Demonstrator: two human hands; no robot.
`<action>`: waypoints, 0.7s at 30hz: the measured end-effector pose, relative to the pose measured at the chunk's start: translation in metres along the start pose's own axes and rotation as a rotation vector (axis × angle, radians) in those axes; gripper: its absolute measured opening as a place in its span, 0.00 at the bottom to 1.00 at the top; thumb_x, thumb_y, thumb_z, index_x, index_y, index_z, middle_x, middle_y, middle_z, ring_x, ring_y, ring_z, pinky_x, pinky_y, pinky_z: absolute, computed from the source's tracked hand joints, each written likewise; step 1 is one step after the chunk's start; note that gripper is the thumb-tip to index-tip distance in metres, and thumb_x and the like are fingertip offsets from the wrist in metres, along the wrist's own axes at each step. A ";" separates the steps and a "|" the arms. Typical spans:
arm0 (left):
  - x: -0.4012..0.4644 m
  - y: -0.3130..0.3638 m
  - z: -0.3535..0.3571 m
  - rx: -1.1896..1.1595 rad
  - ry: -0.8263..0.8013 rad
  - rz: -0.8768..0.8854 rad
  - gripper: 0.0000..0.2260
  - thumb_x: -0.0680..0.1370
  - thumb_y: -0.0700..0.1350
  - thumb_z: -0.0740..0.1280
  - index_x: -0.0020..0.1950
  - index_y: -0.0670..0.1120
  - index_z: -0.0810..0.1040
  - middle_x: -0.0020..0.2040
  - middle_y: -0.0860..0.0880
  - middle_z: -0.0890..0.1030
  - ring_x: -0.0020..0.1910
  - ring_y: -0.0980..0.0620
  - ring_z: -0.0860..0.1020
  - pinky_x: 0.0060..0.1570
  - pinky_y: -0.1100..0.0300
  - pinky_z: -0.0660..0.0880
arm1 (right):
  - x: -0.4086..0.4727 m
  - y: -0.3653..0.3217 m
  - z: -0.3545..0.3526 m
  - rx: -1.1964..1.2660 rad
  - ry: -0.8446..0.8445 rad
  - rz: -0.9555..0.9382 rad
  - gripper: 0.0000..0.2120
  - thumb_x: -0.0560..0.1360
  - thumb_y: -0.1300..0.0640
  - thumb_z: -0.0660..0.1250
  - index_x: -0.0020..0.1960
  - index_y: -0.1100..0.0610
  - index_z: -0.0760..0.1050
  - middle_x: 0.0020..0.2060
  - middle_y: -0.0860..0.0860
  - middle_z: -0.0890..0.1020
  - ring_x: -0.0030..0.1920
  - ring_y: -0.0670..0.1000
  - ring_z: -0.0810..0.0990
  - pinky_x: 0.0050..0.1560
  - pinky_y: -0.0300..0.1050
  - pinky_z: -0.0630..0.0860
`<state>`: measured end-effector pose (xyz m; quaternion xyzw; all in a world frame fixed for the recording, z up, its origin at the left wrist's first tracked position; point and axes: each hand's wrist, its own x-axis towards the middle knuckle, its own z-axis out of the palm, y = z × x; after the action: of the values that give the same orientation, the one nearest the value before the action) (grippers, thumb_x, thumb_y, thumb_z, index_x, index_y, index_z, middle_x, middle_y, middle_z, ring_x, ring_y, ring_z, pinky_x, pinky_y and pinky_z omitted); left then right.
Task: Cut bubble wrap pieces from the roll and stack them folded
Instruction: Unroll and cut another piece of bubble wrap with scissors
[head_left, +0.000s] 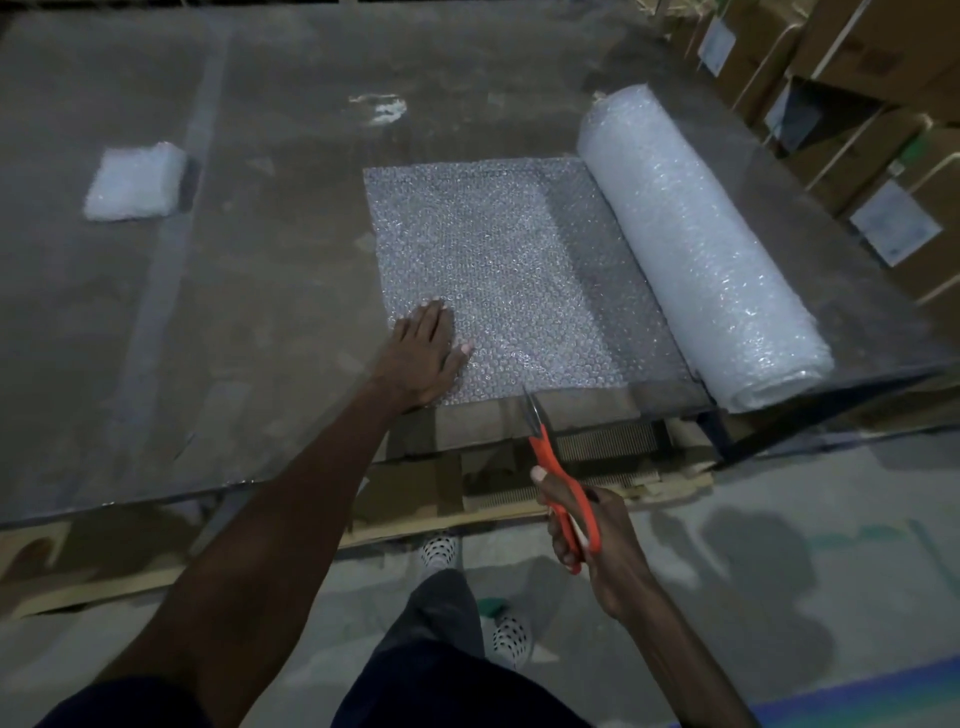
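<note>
folded stack (136, 183): small white pile of bubble wrap, way off to the left of both hands and further back on the table, well apart from everything else
table (291, 249): big grey glassy top, a bit blurry, near edge running just under the left forearm
left hand (427, 358): laid flat, fingers straight and spread a little, pressing down on the near left corner of the sheet, not gripping anything
unrolled sheet (511, 270): bubble wrap pulled out flat from the roll, stretching away from the left hand and off to its right, near edge just ahead of the scissor tips
scissors (558, 470): orange handles, metal blades apart a little, tips right at the sheet's near edge, between the two hands and closer to the right one
right hand (587, 540): curled round the orange handles, thumb up along the top, hanging off the near edge of the table, nearer the body than the left hand
roll (696, 244): fat white bubble wrap roll lying on its side, far right of both hands, touching the sheet's right end
cardboard boxes (872, 104): stacked beyond the roll, top right, some with white labels
</note>
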<state>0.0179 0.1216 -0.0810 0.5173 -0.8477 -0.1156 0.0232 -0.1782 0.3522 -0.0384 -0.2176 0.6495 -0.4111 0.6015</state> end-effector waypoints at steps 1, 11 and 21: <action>0.000 -0.001 0.000 0.000 0.007 0.005 0.31 0.85 0.59 0.48 0.81 0.39 0.51 0.81 0.39 0.51 0.80 0.41 0.49 0.78 0.43 0.49 | 0.003 -0.002 0.000 0.002 0.002 -0.002 0.21 0.67 0.43 0.79 0.39 0.61 0.79 0.27 0.57 0.75 0.24 0.52 0.70 0.26 0.40 0.65; -0.002 -0.002 0.004 -0.028 0.038 0.006 0.31 0.85 0.60 0.48 0.81 0.41 0.50 0.82 0.41 0.50 0.81 0.43 0.48 0.78 0.45 0.47 | 0.023 -0.012 -0.001 -0.039 0.027 -0.032 0.29 0.72 0.47 0.77 0.52 0.74 0.79 0.28 0.57 0.76 0.24 0.50 0.70 0.25 0.39 0.65; -0.002 -0.002 0.006 -0.031 0.049 0.002 0.31 0.85 0.59 0.48 0.82 0.41 0.50 0.82 0.41 0.50 0.81 0.44 0.47 0.78 0.46 0.47 | 0.027 -0.009 -0.002 -0.009 0.023 -0.032 0.26 0.72 0.49 0.78 0.52 0.73 0.79 0.27 0.54 0.75 0.23 0.48 0.69 0.24 0.38 0.65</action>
<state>0.0196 0.1234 -0.0869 0.5189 -0.8453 -0.1162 0.0522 -0.1868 0.3266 -0.0476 -0.2258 0.6548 -0.4202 0.5862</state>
